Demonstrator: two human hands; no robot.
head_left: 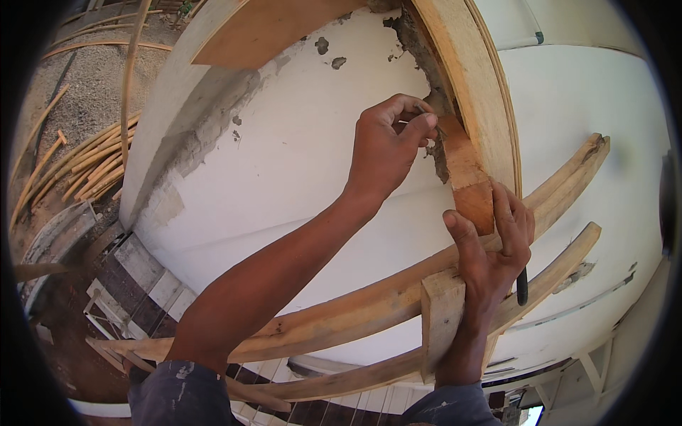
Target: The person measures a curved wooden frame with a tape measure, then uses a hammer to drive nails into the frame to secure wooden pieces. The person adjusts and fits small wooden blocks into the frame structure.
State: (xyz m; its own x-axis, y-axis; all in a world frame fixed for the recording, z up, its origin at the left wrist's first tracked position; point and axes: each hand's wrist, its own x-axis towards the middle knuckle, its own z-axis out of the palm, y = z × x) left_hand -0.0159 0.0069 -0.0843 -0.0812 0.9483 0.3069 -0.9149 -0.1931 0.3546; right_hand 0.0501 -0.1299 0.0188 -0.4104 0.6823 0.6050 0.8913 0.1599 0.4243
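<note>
My left hand is closed in a pinch on a thin dark nail, close to the upper end of a short wooden block. Lower down, my right hand grips the block's lower end, thumb on one side and fingers on the other. The block lies against a pale wooden frame lining the wall opening. A black handle end shows below my right hand; the rest of it is hidden.
Two long timber rails, an upper one and a lower one, pass below my hands, joined by a wooden crosspiece. Broken plaster edges the white wall. A brown board is above; bundled poles lie far left.
</note>
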